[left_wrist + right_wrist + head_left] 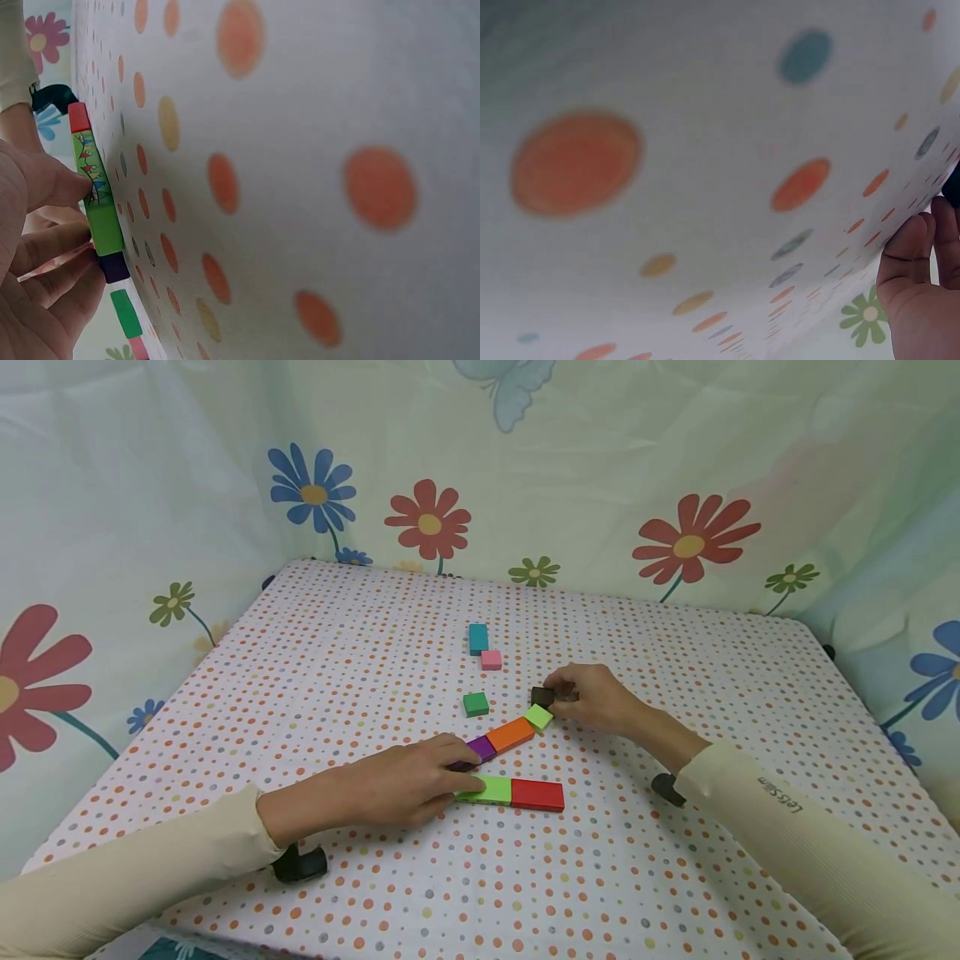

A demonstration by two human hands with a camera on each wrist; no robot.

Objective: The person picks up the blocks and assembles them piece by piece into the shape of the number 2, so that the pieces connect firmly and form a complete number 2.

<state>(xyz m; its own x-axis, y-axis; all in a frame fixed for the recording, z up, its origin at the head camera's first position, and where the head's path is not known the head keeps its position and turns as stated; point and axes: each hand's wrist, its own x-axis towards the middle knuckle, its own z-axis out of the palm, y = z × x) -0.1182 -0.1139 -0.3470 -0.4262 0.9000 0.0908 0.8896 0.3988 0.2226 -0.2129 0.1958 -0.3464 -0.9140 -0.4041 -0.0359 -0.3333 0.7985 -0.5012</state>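
Observation:
My left hand [420,781] reaches over two rows of blocks. Its thumb touches the light green rectangular block [495,790], while the other fingers rest at the purple block [482,747]. In the left wrist view, coloured print shows on the side of that light green block [91,169] beside the thumb. A red block [537,795] continues the near row. Beyond the purple one, an orange block [511,735] and a small light green block [538,718] form a slanting row. At its far end my right hand [596,697] pinches a black block [542,696].
A green block [476,704] lies a little behind the slanting row. Farther back, a pink block [491,660] sits against a teal block [478,639]. The dotted cloth [360,652] covers the table, and a flowered curtain [585,468] hangs around it.

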